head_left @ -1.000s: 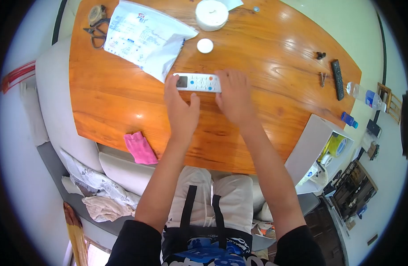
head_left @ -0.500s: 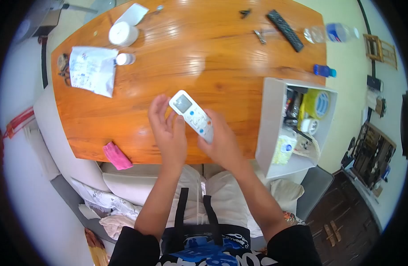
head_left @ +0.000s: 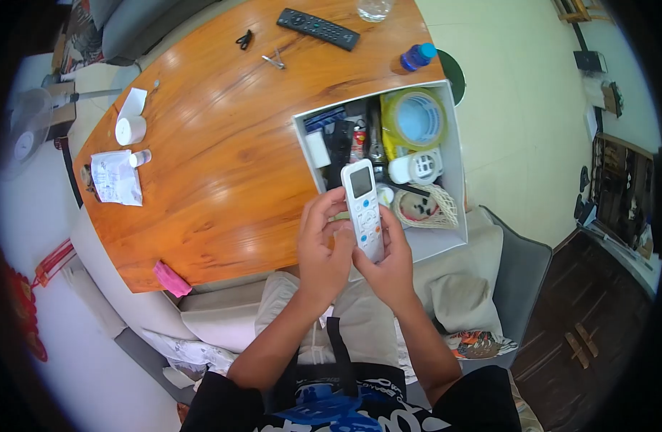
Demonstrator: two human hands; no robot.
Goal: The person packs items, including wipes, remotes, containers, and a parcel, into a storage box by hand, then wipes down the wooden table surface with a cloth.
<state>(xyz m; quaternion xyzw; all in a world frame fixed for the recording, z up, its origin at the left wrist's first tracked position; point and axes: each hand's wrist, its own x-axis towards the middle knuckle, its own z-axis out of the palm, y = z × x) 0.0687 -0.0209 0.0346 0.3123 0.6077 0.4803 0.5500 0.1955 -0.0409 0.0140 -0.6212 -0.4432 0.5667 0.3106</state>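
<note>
A white air-conditioner remote control [head_left: 365, 210] is held upright in front of me, its grey screen at the top and blue and orange buttons facing me. My right hand [head_left: 390, 263] is closed around its lower right side, thumb near the bottom end. Along the left edge, my left hand [head_left: 322, 241] has curled fingers against the remote; its exact fingertip contact is partly hidden. Directly behind the remote stands a white open box [head_left: 457, 173] with a roll of tape [head_left: 417, 119], a white plug-like device [head_left: 417, 167] and a netted pouch [head_left: 426, 207] inside.
On the wooden table [head_left: 223, 151] lie a black remote [head_left: 318, 29], nail clippers [head_left: 275, 60], a blue bottle [head_left: 418, 57] and a pink cloth [head_left: 172, 279]. A paper roll [head_left: 131, 130], a small white bottle [head_left: 140, 158] and a white packet [head_left: 116, 178] sit at the left.
My view has turned and shifted toward the right. Both hands have brought the white remote from over the bare tabletop to in front of the box, and it now points more upright.
</note>
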